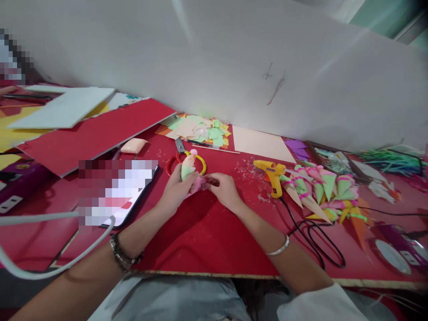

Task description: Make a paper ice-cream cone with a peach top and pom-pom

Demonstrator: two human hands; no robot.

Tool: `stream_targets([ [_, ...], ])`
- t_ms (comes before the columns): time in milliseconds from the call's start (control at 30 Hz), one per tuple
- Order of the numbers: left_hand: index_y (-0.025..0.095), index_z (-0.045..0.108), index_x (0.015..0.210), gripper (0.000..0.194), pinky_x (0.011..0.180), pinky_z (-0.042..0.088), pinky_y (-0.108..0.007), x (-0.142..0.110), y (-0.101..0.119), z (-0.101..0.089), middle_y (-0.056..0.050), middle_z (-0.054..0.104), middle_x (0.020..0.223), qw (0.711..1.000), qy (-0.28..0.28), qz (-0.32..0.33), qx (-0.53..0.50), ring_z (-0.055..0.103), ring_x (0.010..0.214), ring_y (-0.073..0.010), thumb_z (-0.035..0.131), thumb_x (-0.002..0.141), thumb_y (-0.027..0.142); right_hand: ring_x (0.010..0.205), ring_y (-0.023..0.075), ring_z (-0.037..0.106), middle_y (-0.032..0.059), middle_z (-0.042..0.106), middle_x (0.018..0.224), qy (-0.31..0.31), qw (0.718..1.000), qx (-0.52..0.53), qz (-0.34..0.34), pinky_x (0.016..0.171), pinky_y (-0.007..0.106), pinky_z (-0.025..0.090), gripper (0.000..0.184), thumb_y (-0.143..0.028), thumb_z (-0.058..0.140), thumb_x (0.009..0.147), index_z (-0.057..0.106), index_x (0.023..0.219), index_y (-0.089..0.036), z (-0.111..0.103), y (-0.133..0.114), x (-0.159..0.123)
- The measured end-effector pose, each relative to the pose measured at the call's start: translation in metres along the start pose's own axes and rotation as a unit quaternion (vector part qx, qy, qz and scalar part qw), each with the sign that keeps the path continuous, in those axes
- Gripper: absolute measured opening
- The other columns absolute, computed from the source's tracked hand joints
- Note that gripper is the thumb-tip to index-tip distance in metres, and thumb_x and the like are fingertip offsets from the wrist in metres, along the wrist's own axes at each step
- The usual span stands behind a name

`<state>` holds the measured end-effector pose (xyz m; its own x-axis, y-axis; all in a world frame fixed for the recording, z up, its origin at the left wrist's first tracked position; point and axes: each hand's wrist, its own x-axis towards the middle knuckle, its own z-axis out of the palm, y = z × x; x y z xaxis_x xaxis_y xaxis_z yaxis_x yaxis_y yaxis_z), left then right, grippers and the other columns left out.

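Note:
My left hand [175, 192] is closed around a small pale green and peach paper cone [188, 166] with a pink ball near its upper end. At the cone's lower side there is thin pink material [199, 183], and my right hand [226, 192] has its fingers pinched at the edge of it. Whether that material is paper or ribbon I cannot tell. Just behind the cone lie scissors [203, 163] with red and yellow handles, partly hidden by my left hand. A yellow glue gun [276, 177] rests on the red table [207, 240] to the right.
Right of the glue gun is a pile of decorated paper cones [329, 185], with a black cord [310, 225] looping in front. Cut paper pieces [197, 128] lie at the back. A phone [133, 196] and a white cable [40, 272] are at left, near a red board [100, 133].

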<state>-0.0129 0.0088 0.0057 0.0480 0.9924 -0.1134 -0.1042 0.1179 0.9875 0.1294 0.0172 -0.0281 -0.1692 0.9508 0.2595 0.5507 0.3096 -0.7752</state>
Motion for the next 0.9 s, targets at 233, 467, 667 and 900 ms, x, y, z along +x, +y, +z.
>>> stream_targets([
  [233,0.018,0.043,0.077,0.021,0.040,0.029,-0.015,0.001,-0.002,0.000,0.009,0.041,0.053,1.000,0.002,0.007,0.014,0.036,0.042,-0.0040,0.057,0.068,0.031,0.070,0.0143,0.057,0.0045,0.063,0.075,0.006,0.995,-0.090,-0.042,0.068,0.026,0.042,0.012,-0.012,0.054,0.074,0.065,0.078,-0.017,-0.003,0.001,-0.002],
  [467,0.019,0.043,0.074,0.017,0.040,0.030,-0.015,0.000,0.000,0.001,0.009,0.042,0.049,1.000,0.006,-0.006,0.030,0.037,0.042,-0.0044,0.055,0.069,0.028,0.069,0.0148,0.058,0.0046,0.063,0.075,0.084,0.995,-0.055,-0.025,0.068,0.028,0.044,0.012,-0.021,0.049,0.079,0.060,0.078,-0.018,-0.016,0.007,-0.003],
  [667,0.019,0.045,0.080,0.017,0.039,0.028,-0.014,0.001,-0.002,0.001,0.009,0.042,0.050,1.000,0.000,-0.009,0.013,0.036,0.041,-0.0042,0.055,0.070,0.027,0.050,0.0095,0.057,0.0004,0.061,0.061,0.153,0.955,0.229,0.109,0.051,0.022,0.047,0.012,-0.027,0.054,0.075,0.056,0.074,-0.016,-0.030,0.001,0.000],
  [900,0.019,0.038,0.065,0.022,0.034,0.020,-0.016,-0.001,-0.003,0.001,0.008,0.034,0.045,0.998,-0.053,-0.027,-0.037,0.029,0.037,-0.0045,0.054,0.073,0.031,0.061,0.0106,0.062,0.0013,0.066,0.068,0.044,0.933,0.337,0.122,0.061,0.023,0.050,0.013,-0.025,0.056,0.074,0.062,0.082,-0.017,-0.023,-0.019,-0.017],
])
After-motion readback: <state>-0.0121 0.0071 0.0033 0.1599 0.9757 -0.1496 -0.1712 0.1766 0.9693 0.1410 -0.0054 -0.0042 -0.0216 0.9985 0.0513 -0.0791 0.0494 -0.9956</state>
